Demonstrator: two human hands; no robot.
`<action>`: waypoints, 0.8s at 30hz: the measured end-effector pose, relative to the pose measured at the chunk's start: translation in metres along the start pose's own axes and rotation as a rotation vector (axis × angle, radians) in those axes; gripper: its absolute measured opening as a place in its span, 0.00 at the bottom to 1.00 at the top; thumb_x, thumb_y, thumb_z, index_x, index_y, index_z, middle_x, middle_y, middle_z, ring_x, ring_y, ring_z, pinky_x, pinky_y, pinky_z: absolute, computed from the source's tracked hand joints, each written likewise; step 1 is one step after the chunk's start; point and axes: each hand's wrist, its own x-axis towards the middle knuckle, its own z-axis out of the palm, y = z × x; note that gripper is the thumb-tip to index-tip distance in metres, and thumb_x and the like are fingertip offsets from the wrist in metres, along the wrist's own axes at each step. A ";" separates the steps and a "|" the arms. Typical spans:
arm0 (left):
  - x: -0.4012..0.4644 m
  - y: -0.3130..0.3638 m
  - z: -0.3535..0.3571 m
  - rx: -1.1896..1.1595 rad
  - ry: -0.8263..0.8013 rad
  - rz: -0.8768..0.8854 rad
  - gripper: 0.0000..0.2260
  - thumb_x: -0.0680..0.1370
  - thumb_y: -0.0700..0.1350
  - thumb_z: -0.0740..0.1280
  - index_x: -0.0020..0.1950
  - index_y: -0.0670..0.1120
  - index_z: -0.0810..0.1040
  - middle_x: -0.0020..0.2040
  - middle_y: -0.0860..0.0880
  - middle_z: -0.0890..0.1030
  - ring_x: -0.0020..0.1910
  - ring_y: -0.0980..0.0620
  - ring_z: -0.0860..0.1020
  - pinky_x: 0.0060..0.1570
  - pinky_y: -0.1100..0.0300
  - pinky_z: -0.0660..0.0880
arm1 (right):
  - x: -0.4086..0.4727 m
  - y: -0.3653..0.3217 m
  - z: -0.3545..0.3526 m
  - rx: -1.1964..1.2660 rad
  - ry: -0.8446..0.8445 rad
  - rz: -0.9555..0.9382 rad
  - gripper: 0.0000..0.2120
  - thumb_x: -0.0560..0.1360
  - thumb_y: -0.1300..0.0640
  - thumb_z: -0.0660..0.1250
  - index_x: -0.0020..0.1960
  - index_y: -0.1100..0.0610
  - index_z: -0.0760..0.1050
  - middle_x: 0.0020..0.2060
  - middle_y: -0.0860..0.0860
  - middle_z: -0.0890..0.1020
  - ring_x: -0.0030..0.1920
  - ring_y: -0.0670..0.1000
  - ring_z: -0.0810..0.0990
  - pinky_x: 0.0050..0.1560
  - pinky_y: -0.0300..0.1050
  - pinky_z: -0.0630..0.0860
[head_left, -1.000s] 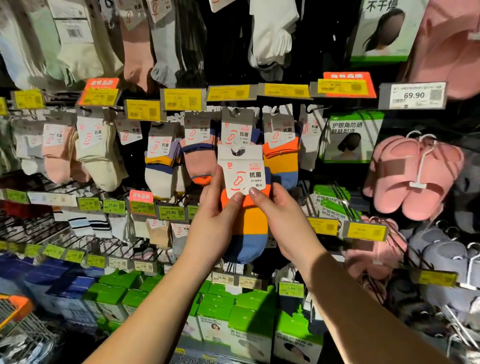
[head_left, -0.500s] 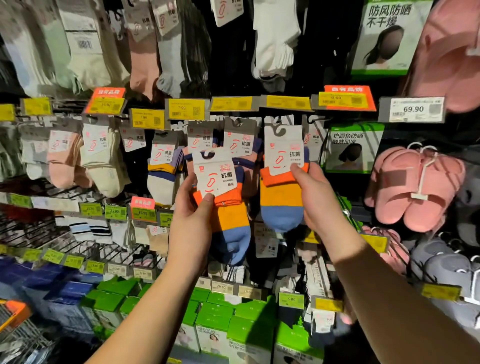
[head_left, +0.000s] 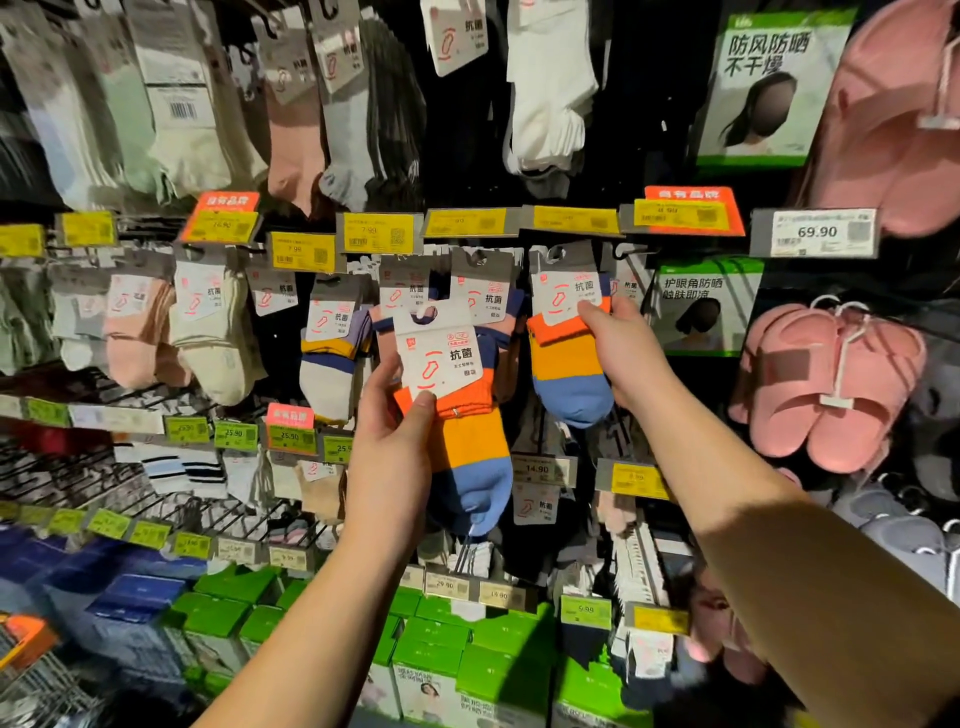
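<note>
My left hand (head_left: 389, 452) holds a pair of orange, yellow and blue striped socks (head_left: 467, 447) in front of the rack, thumb pressed on the bottom of its white card label. My right hand (head_left: 626, 358) grips a matching striped pair (head_left: 563, 364) that hangs from a hook at the upper right, thumb on the label's lower edge and fingers behind the sock. Both pairs show their white card labels with hook holes.
Hooks around hold more socks (head_left: 213, 332) under yellow price tags (head_left: 304, 252). Pink slippers (head_left: 831, 384) hang at the right, below a 69.90 price tag (head_left: 815, 234). Green boxes (head_left: 498, 654) and blue boxes (head_left: 130, 592) fill the bottom shelf. A basket's wire edge (head_left: 31, 675) shows bottom left.
One second ago both hands held one pair. My right hand let go and moved up right to grip the hanging pair. My left hand shifted the first pair slightly left.
</note>
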 end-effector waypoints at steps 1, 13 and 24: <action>0.000 0.001 -0.001 -0.002 0.001 0.003 0.17 0.82 0.39 0.64 0.64 0.61 0.73 0.66 0.51 0.79 0.61 0.54 0.80 0.58 0.55 0.79 | 0.000 0.003 0.000 0.000 0.005 0.009 0.08 0.75 0.44 0.64 0.52 0.44 0.72 0.54 0.51 0.83 0.54 0.58 0.82 0.60 0.64 0.78; 0.000 0.004 0.001 0.002 -0.019 0.003 0.18 0.83 0.39 0.63 0.71 0.52 0.71 0.64 0.51 0.80 0.59 0.57 0.81 0.54 0.61 0.80 | 0.028 0.010 -0.002 -0.652 0.095 0.055 0.29 0.80 0.35 0.57 0.62 0.61 0.72 0.48 0.55 0.77 0.46 0.56 0.75 0.38 0.47 0.67; 0.004 -0.002 0.003 0.025 -0.051 0.003 0.19 0.83 0.39 0.63 0.73 0.51 0.70 0.60 0.55 0.81 0.60 0.57 0.80 0.53 0.64 0.80 | -0.015 0.024 -0.014 -0.549 0.160 0.007 0.27 0.78 0.33 0.59 0.58 0.57 0.70 0.53 0.52 0.75 0.53 0.56 0.76 0.49 0.50 0.74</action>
